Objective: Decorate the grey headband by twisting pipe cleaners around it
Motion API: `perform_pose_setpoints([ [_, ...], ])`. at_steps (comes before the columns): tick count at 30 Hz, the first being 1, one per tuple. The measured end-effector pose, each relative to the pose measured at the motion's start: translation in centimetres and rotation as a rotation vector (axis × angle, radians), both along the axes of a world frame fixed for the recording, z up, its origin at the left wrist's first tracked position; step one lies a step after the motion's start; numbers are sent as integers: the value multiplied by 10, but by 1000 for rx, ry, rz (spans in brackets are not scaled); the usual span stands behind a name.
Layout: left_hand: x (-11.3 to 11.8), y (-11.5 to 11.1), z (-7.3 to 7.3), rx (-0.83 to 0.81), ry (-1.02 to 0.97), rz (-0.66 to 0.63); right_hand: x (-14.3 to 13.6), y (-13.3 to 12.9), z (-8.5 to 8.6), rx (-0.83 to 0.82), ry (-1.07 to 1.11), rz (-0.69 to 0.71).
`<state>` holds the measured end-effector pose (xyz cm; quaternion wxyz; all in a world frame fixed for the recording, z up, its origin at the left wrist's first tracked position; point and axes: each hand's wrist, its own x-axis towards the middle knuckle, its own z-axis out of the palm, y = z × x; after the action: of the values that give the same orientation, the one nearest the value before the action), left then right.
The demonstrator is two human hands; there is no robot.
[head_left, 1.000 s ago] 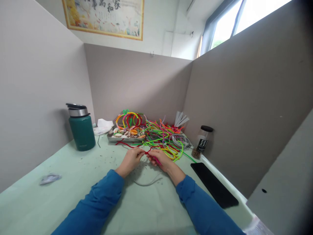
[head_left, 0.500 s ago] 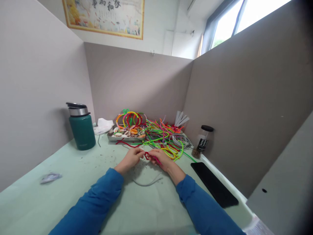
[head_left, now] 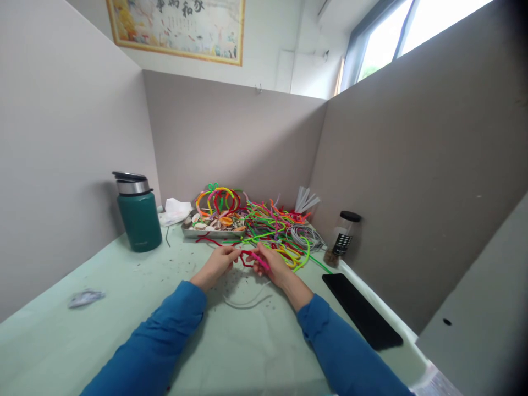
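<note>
Between my hands, above the pale green table (head_left: pixel 231 346), is a small bent loop of red pipe cleaner (head_left: pixel 246 259). My left hand (head_left: pixel 220 264) pinches its left side between thumb and fingers. My right hand (head_left: pixel 270 265) is closed on its right side, where a bright pink length (head_left: pixel 260 260) runs across the fingers. Whether the red and pink parts are joined cannot be made out. A thin grey strip (head_left: pixel 243 306) lies curved on the table just below my hands.
Behind my hands stand a metal tray (head_left: pixel 214 234) of shell-like pieces and a tangled pile of coloured pipe cleaners (head_left: pixel 272 223). A green bottle (head_left: pixel 140 223) is at left; a clear jar (head_left: pixel 341 242) and a black mat (head_left: pixel 361 311) are at right. Partitions surround the table.
My hands have moved slightly apart, my left hand to the left. More of the red loop and the pink length now shows between them.
</note>
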<state>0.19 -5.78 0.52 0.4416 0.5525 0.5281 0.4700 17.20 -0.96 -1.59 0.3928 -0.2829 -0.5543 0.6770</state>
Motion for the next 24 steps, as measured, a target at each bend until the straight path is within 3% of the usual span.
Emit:
perform_pose_setpoints([
  [4,-5,2,2,-25,-181,-13,1,5,0,-57,119,1],
  [9,-7,5,-2,-21,-315,-54,-2,3,-4,132,-101,-136],
  [13,-7,5,-5,-48,-356,-37,-5,-4,-6,281,-246,-36],
  [18,-5,5,-5,-164,-403,-81,-5,-7,-6,328,-224,75],
  [24,0,1,1,-189,-400,-124,-4,-1,-11,379,-194,36],
])
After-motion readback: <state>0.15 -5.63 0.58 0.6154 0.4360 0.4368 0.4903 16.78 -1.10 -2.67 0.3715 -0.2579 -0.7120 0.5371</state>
